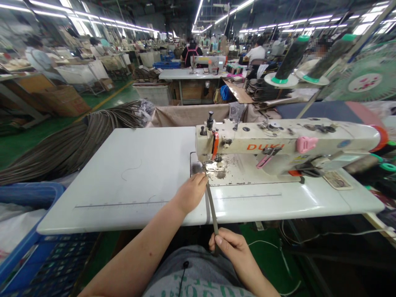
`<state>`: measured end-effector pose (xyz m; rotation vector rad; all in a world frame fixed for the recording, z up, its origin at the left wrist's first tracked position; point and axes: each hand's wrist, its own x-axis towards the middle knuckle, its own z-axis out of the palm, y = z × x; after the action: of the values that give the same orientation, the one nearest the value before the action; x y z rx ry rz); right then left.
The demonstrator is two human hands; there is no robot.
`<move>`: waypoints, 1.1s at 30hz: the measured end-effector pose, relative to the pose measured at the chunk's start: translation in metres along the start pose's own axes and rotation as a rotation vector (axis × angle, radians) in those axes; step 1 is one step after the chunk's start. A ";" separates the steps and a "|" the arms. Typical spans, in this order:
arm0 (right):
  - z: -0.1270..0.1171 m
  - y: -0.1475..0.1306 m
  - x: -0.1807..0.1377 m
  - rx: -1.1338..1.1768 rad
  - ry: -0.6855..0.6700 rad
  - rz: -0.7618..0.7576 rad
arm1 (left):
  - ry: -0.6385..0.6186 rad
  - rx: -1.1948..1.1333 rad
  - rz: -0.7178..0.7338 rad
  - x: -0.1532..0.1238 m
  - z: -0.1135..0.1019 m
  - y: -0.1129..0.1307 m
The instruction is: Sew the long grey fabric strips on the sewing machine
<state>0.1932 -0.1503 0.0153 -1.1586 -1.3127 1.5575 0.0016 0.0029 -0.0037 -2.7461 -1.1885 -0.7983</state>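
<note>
A narrow grey-brown fabric strip (211, 203) runs from the needle area of a white sewing machine (241, 140) down over the table's front edge. My left hand (193, 190) is closed on the strip's upper end, right in front of the presser foot; the fingertips are partly hidden. Below the table edge, my right hand (230, 244) pinches the lower part of the strip between thumb and fingers. Between the two hands the strip looks fairly straight.
The white sewing table (102, 177) carries a printed ruler line and loose threads. To the left are a blue crate (37, 243) and a long bundle of dark strips (77, 136). Thread cones (291, 60) and a green fan (365, 80) stand at right. Other people sit farther back.
</note>
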 end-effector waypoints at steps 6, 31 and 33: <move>0.001 -0.001 0.000 -0.019 -0.016 -0.008 | -0.027 -0.027 -0.049 0.002 0.000 -0.001; 0.002 0.007 0.009 -0.130 0.079 -0.144 | -0.004 0.014 -0.009 0.001 -0.001 0.002; 0.004 0.006 0.012 -0.110 0.117 -0.093 | -0.004 0.021 -0.008 0.001 -0.001 0.002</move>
<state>0.1864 -0.1410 0.0074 -1.2196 -1.3687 1.3445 0.0031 0.0014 -0.0023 -2.7295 -1.2017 -0.7766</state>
